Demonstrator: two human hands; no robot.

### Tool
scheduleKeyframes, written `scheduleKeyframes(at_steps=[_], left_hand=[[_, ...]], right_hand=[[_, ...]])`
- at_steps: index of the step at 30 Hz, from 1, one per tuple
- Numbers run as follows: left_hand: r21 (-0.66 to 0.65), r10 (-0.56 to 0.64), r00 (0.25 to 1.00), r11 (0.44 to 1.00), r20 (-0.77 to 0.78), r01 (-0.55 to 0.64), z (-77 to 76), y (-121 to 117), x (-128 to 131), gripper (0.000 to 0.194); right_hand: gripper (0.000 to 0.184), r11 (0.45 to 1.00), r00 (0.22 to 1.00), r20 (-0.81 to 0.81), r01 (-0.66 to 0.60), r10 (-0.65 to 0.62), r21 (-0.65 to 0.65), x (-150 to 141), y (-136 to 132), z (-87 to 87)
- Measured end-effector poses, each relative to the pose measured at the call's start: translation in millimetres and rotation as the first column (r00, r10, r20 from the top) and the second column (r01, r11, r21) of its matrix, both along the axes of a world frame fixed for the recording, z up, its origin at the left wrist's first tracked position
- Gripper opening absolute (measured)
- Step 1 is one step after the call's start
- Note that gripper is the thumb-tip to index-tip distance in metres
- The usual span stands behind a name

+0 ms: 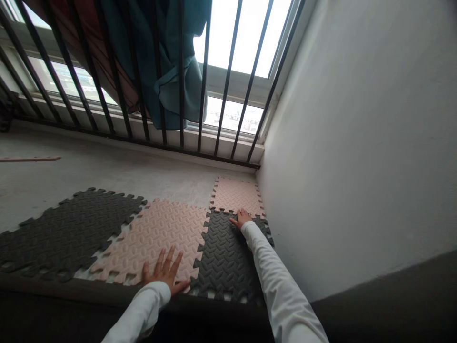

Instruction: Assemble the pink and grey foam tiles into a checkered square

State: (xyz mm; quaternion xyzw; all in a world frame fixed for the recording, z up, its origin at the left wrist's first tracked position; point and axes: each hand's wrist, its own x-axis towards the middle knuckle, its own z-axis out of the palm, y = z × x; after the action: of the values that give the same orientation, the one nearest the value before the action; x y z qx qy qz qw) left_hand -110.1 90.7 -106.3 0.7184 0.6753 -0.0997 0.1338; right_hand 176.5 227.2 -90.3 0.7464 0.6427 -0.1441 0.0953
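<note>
My left hand [164, 272] lies flat with fingers spread on the near part of a pink foam mat tile [160, 228] with a raised pattern. My right hand [243, 218] rests at the seam between a dark grey foam mat tile [226, 252] and a smaller-looking pink foam tile [238, 193] by the wall, its fingertips on the pink edge. Neither hand grasps anything. The larger pink tile and the grey tile meet along their toothed edges. Further left lies another dark grey tile [71, 228], with floor showing through gaps beside the pink one.
A white wall [357, 143] rises close on the right. Dark metal railings [182, 95] run across the back before a window, with teal cloth [167, 62] and reddish cloth hanging behind them. A thin pinkish strip [30, 159] lies on the pale floor [107, 164] at left.
</note>
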Motion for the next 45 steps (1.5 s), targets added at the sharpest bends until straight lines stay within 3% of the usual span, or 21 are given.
scheduleKeyframes(at_steps=[3,9,14,19,25,28,34,38,42,45], left_hand=[[0.043,-0.001,1.0,0.999,0.003,0.001,1.2,-2,1,0.07],[0.041,0.001,1.0,0.999,0.011,-0.002,6.3,-3,3,0.07],[0.098,0.002,0.999,0.995,0.036,-0.005,2.8,-4,3,0.068],[0.113,-0.018,0.999,0.994,0.046,0.013,-1.9,-5,2,0.069],[0.129,-0.011,0.998,0.992,0.054,0.004,-5.0,-5,2,0.07],[0.139,-0.007,0.998,0.99,0.061,-0.001,-6.4,-5,3,0.071],[0.091,-0.01,0.998,0.996,0.055,0.005,-10.9,-2,2,0.073],[0.079,-0.022,0.996,0.997,0.088,0.015,-16.5,0,0,0.076],[0.08,-0.038,0.988,0.996,0.146,0.027,-18.9,2,-2,0.082],[0.126,-0.042,0.978,0.992,0.204,0.017,-16.6,4,-2,0.068]], right_hand=[[0.08,0.996,0.996,-0.031,-0.084,0.085,0.012,-12,-8,-4.0],[0.08,0.996,0.999,-0.008,-0.035,0.035,-0.085,-29,1,10.5],[0.072,0.983,0.98,-0.087,-0.173,0.177,0.061,-49,7,10.2],[0.073,0.99,0.992,-0.029,-0.127,0.126,-0.059,-76,13,16.8],[0.069,0.977,0.981,-0.064,-0.172,0.181,0.126,-100,12,15.8],[0.073,0.986,0.988,-0.047,-0.141,0.146,0.092,-109,10,10.7],[0.067,0.966,0.973,-0.095,-0.189,0.208,0.177,-117,6,3.0],[0.064,0.979,0.982,-0.075,-0.163,0.173,0.125,-128,2,9.1],[0.041,0.928,0.935,-0.118,-0.304,0.333,0.216,-174,-6,26.9],[0.033,0.828,0.804,-0.217,-0.503,0.553,0.247,-235,-24,40.3]])
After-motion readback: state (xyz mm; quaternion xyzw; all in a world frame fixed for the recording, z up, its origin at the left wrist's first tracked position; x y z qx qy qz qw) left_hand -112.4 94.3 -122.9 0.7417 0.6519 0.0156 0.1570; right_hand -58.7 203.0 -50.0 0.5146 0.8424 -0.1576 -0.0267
